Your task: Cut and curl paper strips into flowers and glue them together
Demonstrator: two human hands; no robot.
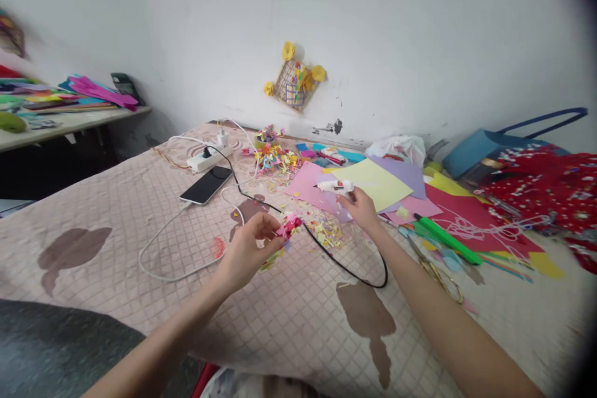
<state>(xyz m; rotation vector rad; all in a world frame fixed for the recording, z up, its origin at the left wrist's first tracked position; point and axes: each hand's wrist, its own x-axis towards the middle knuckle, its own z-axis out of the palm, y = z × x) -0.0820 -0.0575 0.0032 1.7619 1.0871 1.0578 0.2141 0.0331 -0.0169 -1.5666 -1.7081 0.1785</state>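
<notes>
My left hand (254,249) pinches a small pink paper flower (290,224) between thumb and fingers, above the table near its middle. To the right, my right hand (361,206) is closed round a white glue gun (336,186), whose nozzle points left over sheets of coloured paper. A black cable (342,266) loops across the cloth between my hands and passes behind my right forearm. Small paper scraps (326,233) lie on the cloth beyond and between the hands. The flower and the nozzle are apart.
A phone (206,185) on a white cable and a power strip (209,159) lie at left. Beyond is a heap of paper bits (277,158). Scissors (436,270), a green marker (448,240) and red paper (485,224) lie right. A quilted cloth (153,305) covers the table.
</notes>
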